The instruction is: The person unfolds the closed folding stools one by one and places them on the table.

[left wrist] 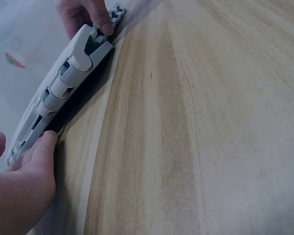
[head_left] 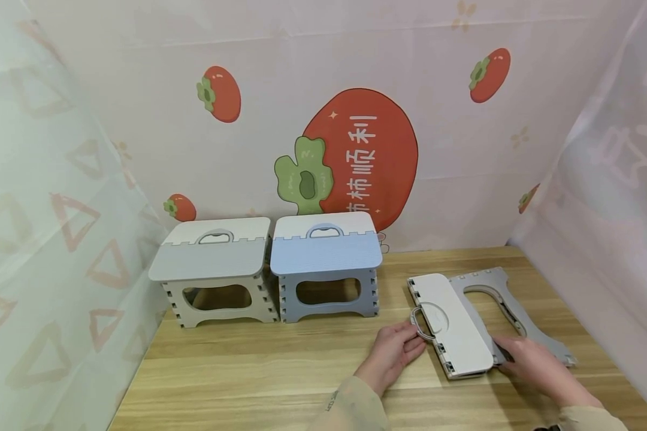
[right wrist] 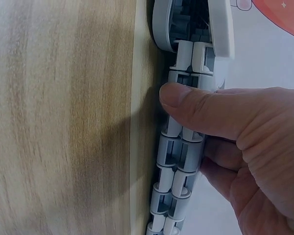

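At the right of the head view lies a partly folded grey-and-white folding stool (head_left: 460, 326), its hinged seat flat and its cut-out leg panel (head_left: 496, 281) spread out on the right. My left hand (head_left: 393, 353) holds its left edge by the loop handle (head_left: 422, 323), with fingertips tucked underneath. The left wrist view shows a dark gap between that edge and the tabletop. At the near end my right hand (head_left: 534, 362) pinches the hinged joints. The right wrist view shows the thumb (right wrist: 201, 107) across them; the other fingers are partly hidden behind.
Two unfolded stools stand side by side at the back left: a grey-and-white one (head_left: 210, 257) and a blue-and-white one (head_left: 326, 254). The wooden table (head_left: 248, 371) meets a fabric backdrop (head_left: 437, 197) printed with persimmons. Fabric also hangs on both sides.
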